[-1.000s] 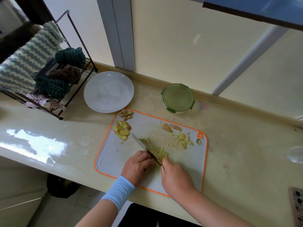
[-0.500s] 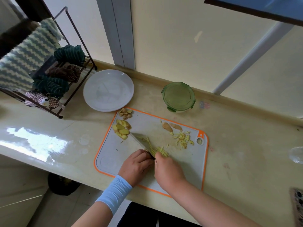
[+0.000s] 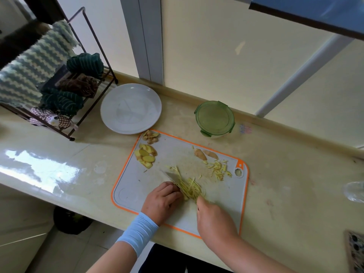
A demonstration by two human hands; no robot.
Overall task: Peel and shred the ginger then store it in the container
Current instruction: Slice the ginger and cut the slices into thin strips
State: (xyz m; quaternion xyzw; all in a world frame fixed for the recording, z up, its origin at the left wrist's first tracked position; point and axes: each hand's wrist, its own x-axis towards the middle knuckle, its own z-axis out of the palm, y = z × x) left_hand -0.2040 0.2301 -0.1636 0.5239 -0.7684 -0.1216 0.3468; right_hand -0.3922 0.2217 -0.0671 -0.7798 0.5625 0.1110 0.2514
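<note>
A grey cutting board [image 3: 136, 186] with an orange rim lies on the counter. My right hand [image 3: 214, 219] grips the handle of a knife [image 3: 172, 177], whose blade points up-left across a pile of ginger shreds [image 3: 192, 187]. My left hand [image 3: 161, 200], fingers curled, holds the ginger being cut against the blade's left side. Peeled ginger slices [image 3: 145, 156] sit at the board's left, peel scraps [image 3: 150, 136] at its top-left corner, two ginger pieces [image 3: 201, 154] and more shreds [image 3: 218, 170] at the right. The round container [image 3: 214, 118] with its green lid on stands behind the board.
A white plate [image 3: 131, 108] sits behind the board on the left. A wire rack [image 3: 94, 52] with cloths stands at the far left. A clear glass object [image 3: 354, 191] is at the right edge. The counter's front edge runs just below the board.
My right hand has drawn back to the right with the knife, and more cut shreds now lie fanned out beside the blade. My left hand has stayed in place.
</note>
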